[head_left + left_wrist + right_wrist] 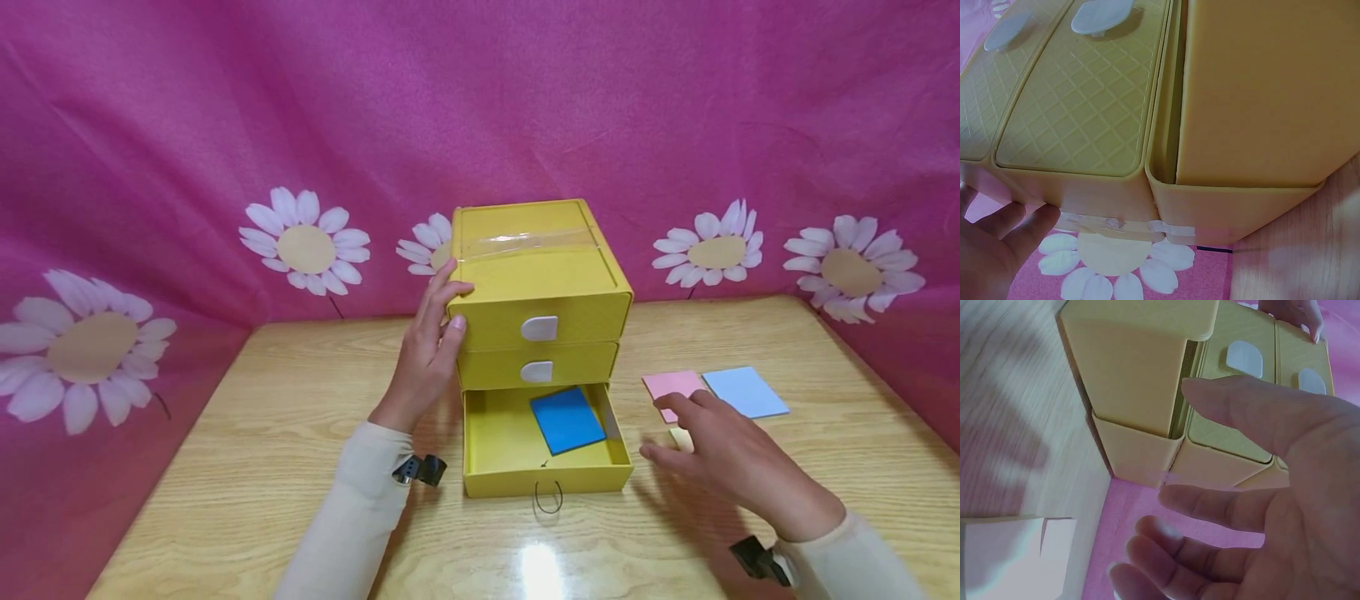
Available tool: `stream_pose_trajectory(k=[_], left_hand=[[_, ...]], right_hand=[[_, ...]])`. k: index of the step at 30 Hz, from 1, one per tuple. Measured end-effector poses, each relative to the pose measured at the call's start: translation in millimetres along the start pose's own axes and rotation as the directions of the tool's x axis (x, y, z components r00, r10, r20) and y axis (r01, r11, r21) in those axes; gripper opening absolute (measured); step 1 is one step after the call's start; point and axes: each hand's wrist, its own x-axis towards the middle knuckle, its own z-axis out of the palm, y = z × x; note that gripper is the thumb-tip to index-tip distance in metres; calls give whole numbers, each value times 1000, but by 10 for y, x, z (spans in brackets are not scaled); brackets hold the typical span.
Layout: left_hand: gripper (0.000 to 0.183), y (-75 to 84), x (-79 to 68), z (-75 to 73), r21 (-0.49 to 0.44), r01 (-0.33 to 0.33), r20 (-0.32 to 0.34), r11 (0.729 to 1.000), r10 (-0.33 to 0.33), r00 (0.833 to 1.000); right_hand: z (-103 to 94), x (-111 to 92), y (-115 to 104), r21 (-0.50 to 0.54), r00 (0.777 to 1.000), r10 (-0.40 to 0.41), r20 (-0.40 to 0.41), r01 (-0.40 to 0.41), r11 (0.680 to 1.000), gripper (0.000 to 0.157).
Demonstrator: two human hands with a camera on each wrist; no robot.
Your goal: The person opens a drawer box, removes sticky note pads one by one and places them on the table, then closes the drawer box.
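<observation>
A yellow drawer box (540, 258) stands on the table, its bottom drawer (502, 433) pulled out. Inside that drawer lies a dark blue sticky note pad (567, 421), toward the right side. My left hand (423, 358) rests against the box's upper left side, fingertips at the top edge. In the left wrist view its fingers (1029, 228) touch the side wall. To the right of the drawer, my right hand (720, 454) hovers with fingers relaxed and holding nothing. Beneath it are a pink note pad (671, 383) and a small pale yellow one (680, 439), both partly hidden.
A light blue note pad (746, 392) lies beyond the right hand, beside the pink one. White tabs (540, 328) mark the two upper drawers, and a thin dark loop (549, 498) hangs from the bottom one. A pink flowered cloth (480, 100) rises behind the wooden table (300, 467).
</observation>
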Motion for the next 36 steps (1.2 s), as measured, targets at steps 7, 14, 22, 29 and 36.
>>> stream_pose_trajectory(k=[7, 14, 22, 29, 36], left_hand=[[39, -1, -1, -1, -9, -6, -1, 1000, 6, 1000], [39, 2, -4, -2, 5, 3, 6, 1000, -3, 1000], [39, 5, -2, 0, -2, 10, 9, 1000, -10, 1000], [39, 2, -2, -4, -4, 25, 15, 1000, -24, 1000], [39, 79, -6, -13, -20, 43, 17, 999, -43, 999]], right_hand=[[-24, 59, -115, -3, 999, -26, 25, 26, 1000, 53], [-12, 114, -286, -18, 997, -21, 72, 23, 1000, 52], [34, 163, -473, -53, 995, -91, 26, 92, 994, 41], [118, 189, -606, -36, 988, -151, 13, 152, 988, 35], [197, 252, -718, -54, 986, -168, -3, 168, 984, 29]])
